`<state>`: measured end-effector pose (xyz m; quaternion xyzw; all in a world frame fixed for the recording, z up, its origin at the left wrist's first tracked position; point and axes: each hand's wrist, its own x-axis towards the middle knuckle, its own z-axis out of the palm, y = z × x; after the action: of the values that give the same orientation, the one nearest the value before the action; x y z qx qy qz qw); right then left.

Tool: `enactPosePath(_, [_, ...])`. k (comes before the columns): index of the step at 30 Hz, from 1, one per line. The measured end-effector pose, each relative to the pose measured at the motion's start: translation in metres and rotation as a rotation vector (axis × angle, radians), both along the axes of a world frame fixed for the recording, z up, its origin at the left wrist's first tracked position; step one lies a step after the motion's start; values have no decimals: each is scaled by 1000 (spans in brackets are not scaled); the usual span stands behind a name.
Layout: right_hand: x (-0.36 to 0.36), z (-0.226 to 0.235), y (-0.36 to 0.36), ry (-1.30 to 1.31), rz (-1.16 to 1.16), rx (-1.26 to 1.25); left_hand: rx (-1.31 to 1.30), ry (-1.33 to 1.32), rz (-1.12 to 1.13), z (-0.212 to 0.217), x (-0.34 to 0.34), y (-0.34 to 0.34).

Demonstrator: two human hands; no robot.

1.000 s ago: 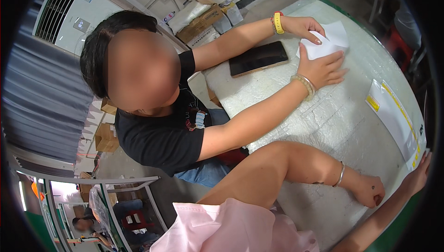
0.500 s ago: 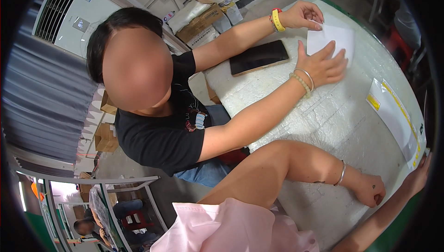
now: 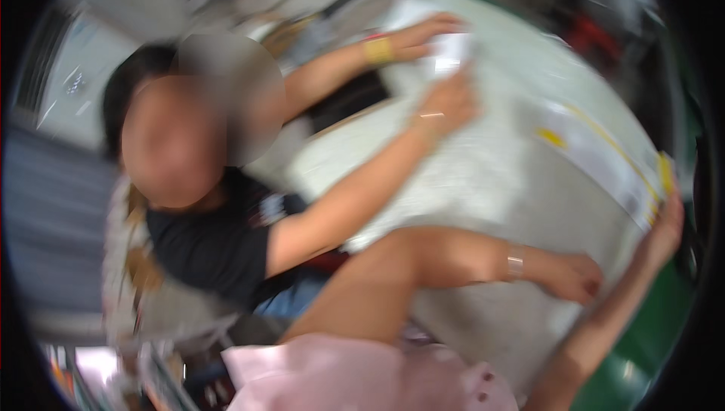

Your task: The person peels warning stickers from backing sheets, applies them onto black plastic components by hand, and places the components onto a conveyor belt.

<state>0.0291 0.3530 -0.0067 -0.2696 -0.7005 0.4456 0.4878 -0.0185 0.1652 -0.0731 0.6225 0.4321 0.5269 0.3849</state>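
Observation:
My left hand [image 3: 574, 277], with a silver bangle at the wrist, rests as a loose fist on the near part of the table; nothing shows in it. At the right edge, my right hand [image 3: 666, 224] is closed around a small yellow object [image 3: 666, 172], too blurred to name. Left of that hand lies a flat white packet with yellow edging [image 3: 596, 156]. Across the table, a person in a black shirt has both hands, one [image 3: 451, 101] and the other [image 3: 423, 35], on a small white paper [image 3: 451, 50].
A dark phone [image 3: 351, 100] lies by the other person's arms. Pale wrap covers the tabletop [image 3: 393, 177]. A red stool [image 3: 593, 40] stands beyond the far edge. Green floor [image 3: 649, 335] shows at lower right. Motion blur smears the whole view.
The view has swung, shifting the scene leftward. The other person's hands have drawn together on the paper, which looks smaller. A yellow object now shows at my right hand.

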Motion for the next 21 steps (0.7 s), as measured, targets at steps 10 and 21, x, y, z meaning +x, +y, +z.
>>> enactPosePath(10, [25,14,44,231,-374,-391,-361,-68,-85,14,-31,-27])
enactPosePath(21, [214,-12,276,-638,-1142,-655,-660,-358,-118,34,-21,-22])
